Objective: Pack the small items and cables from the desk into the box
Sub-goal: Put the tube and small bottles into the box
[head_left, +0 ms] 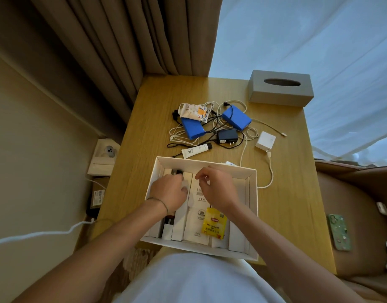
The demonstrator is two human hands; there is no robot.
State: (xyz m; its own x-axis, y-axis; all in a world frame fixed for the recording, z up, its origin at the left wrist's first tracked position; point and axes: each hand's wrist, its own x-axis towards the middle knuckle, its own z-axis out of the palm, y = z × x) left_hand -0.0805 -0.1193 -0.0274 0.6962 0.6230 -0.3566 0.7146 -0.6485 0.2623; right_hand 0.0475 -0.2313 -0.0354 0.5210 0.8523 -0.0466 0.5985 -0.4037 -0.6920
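An open white box (253, 215) sits at the desk's near edge, holding several white packets and a yellow Lipton tea bag (214, 225). My left hand (169, 190) is inside the box's far left corner, fingers curled round a small dark item (176, 171). My right hand (214, 189) hovers over the box's middle with thumb and forefinger close together; anything between them is too small to make out. Beyond the box lie two blue packs (193, 128) (236, 117), a black adapter (227, 136), a white charger (265, 140), a white tube (197, 150), a printed tube (193, 111) and tangled cables (269, 169).
A grey tissue box (280, 88) stands at the desk's far right corner. Brown curtains hang behind on the left. A phone in a green case (339, 231) lies on the brown seat to the right. An open white carton (104, 157) sits on the floor to the left.
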